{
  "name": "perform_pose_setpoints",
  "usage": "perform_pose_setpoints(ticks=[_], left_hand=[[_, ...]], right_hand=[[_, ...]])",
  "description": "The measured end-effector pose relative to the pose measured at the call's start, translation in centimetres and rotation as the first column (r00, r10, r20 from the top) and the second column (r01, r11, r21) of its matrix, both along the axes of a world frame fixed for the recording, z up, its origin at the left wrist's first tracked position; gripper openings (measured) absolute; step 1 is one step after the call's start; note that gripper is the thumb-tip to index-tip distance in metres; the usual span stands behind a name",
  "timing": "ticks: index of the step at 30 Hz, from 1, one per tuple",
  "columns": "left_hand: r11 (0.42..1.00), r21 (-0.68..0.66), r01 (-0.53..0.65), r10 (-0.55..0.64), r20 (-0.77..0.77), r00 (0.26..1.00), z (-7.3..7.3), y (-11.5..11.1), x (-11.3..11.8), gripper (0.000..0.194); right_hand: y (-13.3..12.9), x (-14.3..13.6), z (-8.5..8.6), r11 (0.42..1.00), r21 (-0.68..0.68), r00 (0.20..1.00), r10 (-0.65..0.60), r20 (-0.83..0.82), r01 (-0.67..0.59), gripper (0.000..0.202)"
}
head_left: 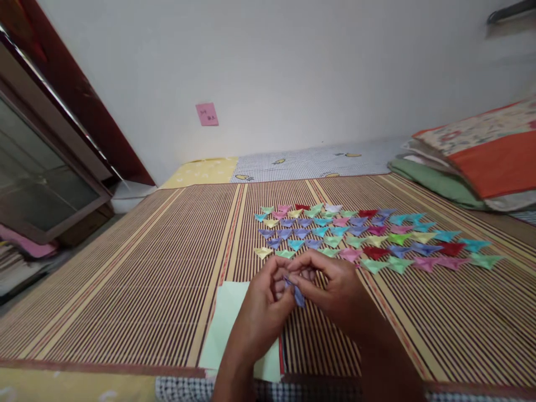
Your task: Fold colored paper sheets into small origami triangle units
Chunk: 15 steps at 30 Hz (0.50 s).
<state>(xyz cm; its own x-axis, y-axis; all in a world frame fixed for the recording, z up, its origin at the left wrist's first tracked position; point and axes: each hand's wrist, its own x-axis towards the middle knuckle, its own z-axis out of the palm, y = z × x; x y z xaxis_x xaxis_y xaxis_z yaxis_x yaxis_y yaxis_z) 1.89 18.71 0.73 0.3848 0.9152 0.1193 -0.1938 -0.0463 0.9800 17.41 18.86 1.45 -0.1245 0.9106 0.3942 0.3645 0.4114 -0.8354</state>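
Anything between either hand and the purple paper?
Nothing visible: left hand and right hand both touch the purple paper directly. The folded paper shapes lie beyond on the striped mat, not between.

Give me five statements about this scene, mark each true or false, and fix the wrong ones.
1. The left grip and right grip both hold the purple paper. True.
2. The folded shapes lie heaped in one pile. False: the folded shapes are spread out in rows on the mat.
3. The note on the wall is pink. True.
4. The green paper lies to the right of the right grip. False: the green paper is on the left grip's side.
5. The cloth pile is at the picture's right edge. True.
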Motion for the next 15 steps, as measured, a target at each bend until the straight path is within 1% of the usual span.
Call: perform_pose_setpoints(ticks=[2, 4, 6, 8, 11, 15], left_hand=[[0.997, 0.030, -0.069, 0.071, -0.058, 0.996, -0.21, 0.25, -0.11, 0.013], [0.988, 0.053, -0.147, 0.152, -0.087, 0.985, -0.50, 0.56, -0.26, 0.012], [0.974, 0.054, -0.222, 0.225, -0.064, 0.972, -0.75, 0.84, -0.39, 0.010], [0.959, 0.039, -0.282, 0.283, -0.029, 0.959, -0.87, 1.03, -0.48, 0.010], [0.943, 0.021, -0.331, 0.331, -0.001, 0.944, -0.89, 1.11, -0.58, 0.013], [0.937, 0.026, -0.349, 0.349, -0.001, 0.937, -0.81, 0.99, -0.69, 0.014]], right_hand=[[0.03, -0.28, -0.05, 1.000, 0.003, 0.998, 0.010, -0.058, -0.010, 0.008], [0.07, -0.48, -0.08, 1.000, 0.022, 0.997, -0.005, -0.083, 0.007, 0.007], [0.19, -0.60, -0.15, 0.999, 0.041, 0.998, -0.031, -0.055, 0.033, 0.004], [0.36, -0.69, -0.34, 0.998, 0.048, 0.999, -0.043, 0.007, 0.043, 0.003], [0.61, -0.85, -0.72, 0.999, 0.040, 0.997, -0.035, 0.074, 0.033, 0.008], [0.66, -1.07, -0.93, 0.999, 0.033, 0.994, -0.047, 0.099, 0.044, 0.014]])
